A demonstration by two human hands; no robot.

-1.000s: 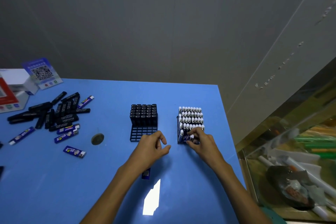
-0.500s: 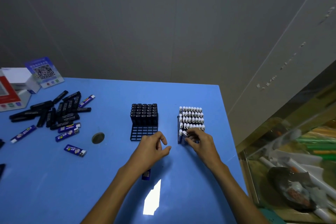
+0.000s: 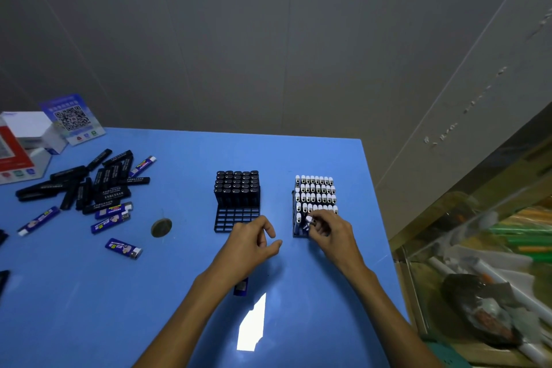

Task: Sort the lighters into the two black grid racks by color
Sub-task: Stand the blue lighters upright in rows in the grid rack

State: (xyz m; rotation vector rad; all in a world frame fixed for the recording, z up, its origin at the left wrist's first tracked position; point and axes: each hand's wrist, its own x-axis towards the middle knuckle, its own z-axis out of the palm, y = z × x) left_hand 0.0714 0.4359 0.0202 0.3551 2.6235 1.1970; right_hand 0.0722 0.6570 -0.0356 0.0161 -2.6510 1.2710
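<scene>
Two black grid racks stand mid-table. The left rack (image 3: 236,219) holds black lighters in its far rows, and its near rows are bare. The right rack (image 3: 295,233) is packed with blue lighters with white caps. My right hand (image 3: 331,230) pinches a blue lighter (image 3: 309,222) at that rack's near edge, pushing it upright into a cell. My left hand (image 3: 249,243) hovers just in front of the left rack with fingers loosely curled; a blue lighter (image 3: 241,287) shows under its wrist. Loose black lighters (image 3: 89,185) and blue lighters (image 3: 112,218) lie at the left.
White and red boxes (image 3: 21,143) and a QR-code card (image 3: 73,118) stand at the far left corner. A round hole (image 3: 161,227) sits in the blue table (image 3: 179,308). The table's right edge borders a glass case (image 3: 493,263) of clutter.
My right hand has tipped the blue lighter from lying across the rack's near edge to nearly upright in a cell. My left hand has barely moved.
</scene>
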